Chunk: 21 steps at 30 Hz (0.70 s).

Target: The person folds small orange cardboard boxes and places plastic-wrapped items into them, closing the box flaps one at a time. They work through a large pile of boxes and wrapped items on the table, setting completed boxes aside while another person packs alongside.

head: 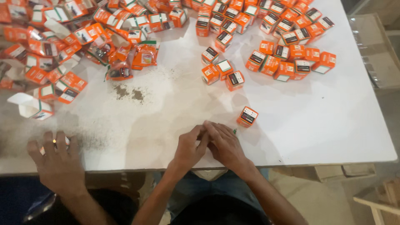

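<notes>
A small packing workshop: a large white worktable is strewn with many small orange-and-white cardboard cartons, flattened unfolded cartons heaped far left, and brown corrugated cardboard sheets lying on the floor right.

Both hands together on the bench at its near edge, 6 o'clock: left hand touching right hand at the fingertips. Single small box just beyond the right hand, 1 o'clock. Cluster of closed boxes farther off, 1 to 2 o'clock. Heap of open cartons at 10 to 11 o'clock. Another person's hand at 9 o'clock, on the near edge.
</notes>
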{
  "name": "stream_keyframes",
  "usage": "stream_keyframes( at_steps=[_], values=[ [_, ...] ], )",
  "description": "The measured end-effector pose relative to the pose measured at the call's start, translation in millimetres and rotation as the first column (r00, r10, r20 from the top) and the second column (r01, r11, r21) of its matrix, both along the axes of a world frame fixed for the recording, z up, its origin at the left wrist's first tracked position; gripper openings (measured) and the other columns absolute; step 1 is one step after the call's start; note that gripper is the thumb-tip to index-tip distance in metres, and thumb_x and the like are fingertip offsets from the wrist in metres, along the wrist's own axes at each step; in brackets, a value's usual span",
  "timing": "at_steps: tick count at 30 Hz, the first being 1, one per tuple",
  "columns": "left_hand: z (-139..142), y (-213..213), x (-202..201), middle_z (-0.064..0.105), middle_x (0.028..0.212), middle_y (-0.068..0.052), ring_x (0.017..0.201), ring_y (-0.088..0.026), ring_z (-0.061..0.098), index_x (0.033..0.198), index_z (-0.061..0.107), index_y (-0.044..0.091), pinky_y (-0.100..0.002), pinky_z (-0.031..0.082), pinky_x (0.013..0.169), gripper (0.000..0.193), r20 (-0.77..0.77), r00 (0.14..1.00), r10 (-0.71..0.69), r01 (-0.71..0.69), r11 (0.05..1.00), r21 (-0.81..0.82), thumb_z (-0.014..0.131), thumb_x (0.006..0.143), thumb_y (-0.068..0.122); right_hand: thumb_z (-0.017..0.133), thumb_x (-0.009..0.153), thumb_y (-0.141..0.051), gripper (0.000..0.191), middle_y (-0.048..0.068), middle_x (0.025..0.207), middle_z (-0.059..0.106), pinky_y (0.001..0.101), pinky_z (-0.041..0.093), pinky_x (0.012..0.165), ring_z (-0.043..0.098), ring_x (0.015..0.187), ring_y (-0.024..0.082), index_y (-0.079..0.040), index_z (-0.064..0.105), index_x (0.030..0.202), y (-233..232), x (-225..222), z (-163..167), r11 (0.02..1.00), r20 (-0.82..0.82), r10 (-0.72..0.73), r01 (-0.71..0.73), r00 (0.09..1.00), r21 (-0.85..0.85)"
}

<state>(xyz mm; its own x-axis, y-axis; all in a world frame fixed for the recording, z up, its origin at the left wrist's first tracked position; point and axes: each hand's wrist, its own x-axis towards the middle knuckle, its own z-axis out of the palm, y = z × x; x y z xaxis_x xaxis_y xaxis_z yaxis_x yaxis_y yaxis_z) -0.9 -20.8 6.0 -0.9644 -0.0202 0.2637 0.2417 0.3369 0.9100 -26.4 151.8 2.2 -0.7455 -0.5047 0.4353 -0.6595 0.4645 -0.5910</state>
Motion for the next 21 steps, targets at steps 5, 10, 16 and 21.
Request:
stream_keyframes(
  at_steps=[5,10,16,21],
  values=[
    [8.3,-91.8,-72.0,0.078,0.091,-0.006,0.085,-0.027,0.075,0.102,0.079,0.014,-0.039,0.058,0.079,0.017,-0.224,0.95,0.219,-0.295,0.866,-0.405,0.075,0.087,0.02,0.075,0.085,-0.013,0.057,0.018,0.146,0.052,0.0518,0.044,0.105,0.052,0.132,0.038,-0.01,0.054,0.138,-7.5,-1.4,-3.5,0.968,-0.206,-0.178,0.209,0.962,0.14],
    [35.5,-199.9,-158.0,0.07,0.114,-0.021,0.107,-0.04,0.065,0.134,0.066,0.004,-0.048,0.054,0.087,0.05,-0.486,0.802,0.347,-0.593,0.557,-0.581,0.076,0.091,0.028,0.074,0.084,-0.01,0.053,0.018,0.135,0.057,0.0508,0.046,0.099,0.054,0.118,0.04,0.0,0.06,0.134,-3.5,0.7,6.5,0.924,-0.137,-0.362,0.374,0.922,0.077],
    [61.4,-230.8,-258.4,0.075,0.107,-0.018,0.105,-0.041,0.069,0.123,0.07,0.009,-0.053,0.053,0.091,0.039,-0.152,0.83,0.536,-0.502,0.6,-0.623,0.069,0.104,0.043,0.071,0.082,0.0,0.032,0.01,0.109,0.066,0.045,0.051,0.087,0.063,0.099,0.031,-0.007,0.072,0.114,3.4,-9.9,-0.2,0.938,-0.127,-0.331,0.341,0.935,0.065],
    [71.8,-210.7,-278.4,0.073,0.101,-0.02,0.097,-0.042,0.068,0.119,0.067,0.008,-0.054,0.052,0.082,0.056,-0.062,0.864,0.5,-0.405,0.615,-0.677,0.082,0.078,0.043,0.068,0.083,0.004,0.028,0.009,0.097,0.066,0.042,0.053,0.079,0.065,0.092,0.03,-0.009,0.071,0.108,13.5,-8.2,-5.9,0.964,-0.052,-0.265,0.266,0.963,0.004]
  ],
)
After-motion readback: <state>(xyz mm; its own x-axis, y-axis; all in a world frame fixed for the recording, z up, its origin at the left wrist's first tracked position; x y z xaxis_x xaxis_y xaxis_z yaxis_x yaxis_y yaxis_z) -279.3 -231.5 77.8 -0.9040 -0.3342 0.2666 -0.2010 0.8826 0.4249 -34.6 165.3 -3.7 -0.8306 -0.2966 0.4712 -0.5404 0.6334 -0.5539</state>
